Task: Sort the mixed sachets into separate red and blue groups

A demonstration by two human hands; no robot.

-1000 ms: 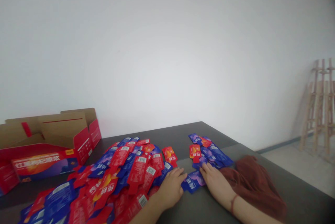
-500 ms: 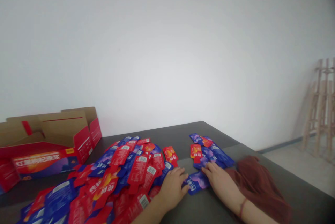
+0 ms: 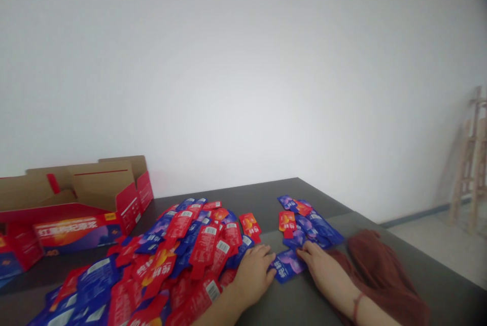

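A blue sachet [image 3: 289,265] with a purple print lies on the dark table between my two hands. My left hand [image 3: 254,273] has its curled fingers and thumb around the sachet's left end. At the opposite end, my right hand [image 3: 326,270] grips the right edge with its fingertips, the fingers close together; its thumb is hidden. Just beyond my right hand is a small group of blue and red sachets [image 3: 314,227], overlapping one another. To the left of my left hand spreads a big loose pile of red and blue sachets [image 3: 203,245], some showing barcodes.
An open cardboard box [image 3: 81,232] with a red and blue printed front stands at the far left. A crumpled brown cloth [image 3: 380,275] lies beside my right forearm. The table [image 3: 304,191] ends at the right, with a wooden rack [image 3: 470,163] by the white wall.
The whole view has shifted slightly, so things sit a little further right. Both hands stay at the same blue sachet, and the piles look unchanged.
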